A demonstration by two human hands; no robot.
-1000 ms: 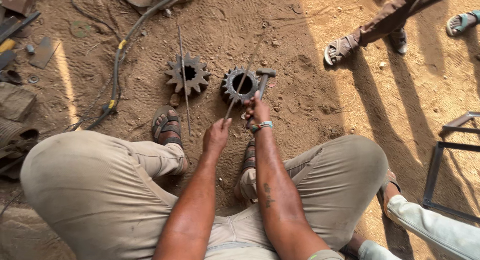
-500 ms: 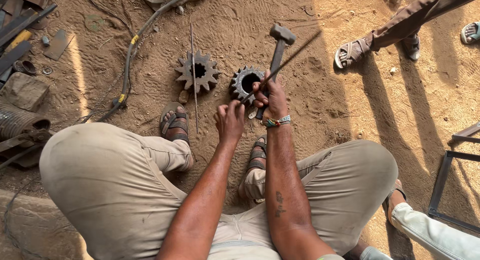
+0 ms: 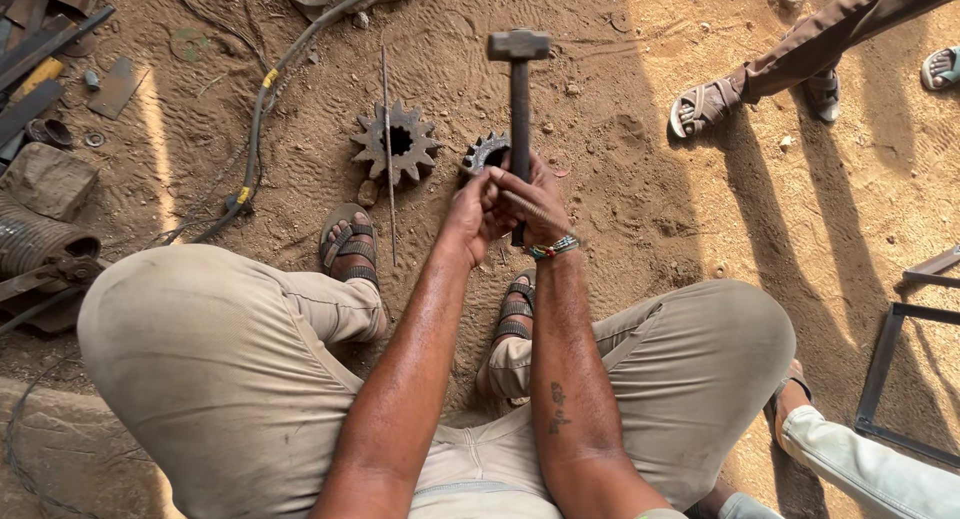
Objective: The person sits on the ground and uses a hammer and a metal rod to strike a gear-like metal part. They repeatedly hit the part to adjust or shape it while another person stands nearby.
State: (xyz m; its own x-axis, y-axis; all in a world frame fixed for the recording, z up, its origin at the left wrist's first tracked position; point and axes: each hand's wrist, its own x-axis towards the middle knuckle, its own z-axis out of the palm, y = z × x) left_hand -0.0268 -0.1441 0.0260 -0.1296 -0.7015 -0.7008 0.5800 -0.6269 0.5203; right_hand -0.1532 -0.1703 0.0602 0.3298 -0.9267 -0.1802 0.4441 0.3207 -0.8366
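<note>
Your right hand (image 3: 535, 201) is closed on the hammer (image 3: 519, 89) handle, left hand (image 3: 470, 211) beside it, grip unclear; long axis points away, head beyond the small gear (image 3: 485, 153).

Center frame: hammer (image 3: 518, 99) above both hands, small gear (image 3: 483, 152) just left of handle, bigger gear (image 3: 397, 142) further left; scrap metal (image 3: 40, 69) upper left.

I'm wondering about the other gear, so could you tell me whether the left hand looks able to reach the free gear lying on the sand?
Probably yes: the left hand is beside the free gear, with only a thin rod between.
</note>
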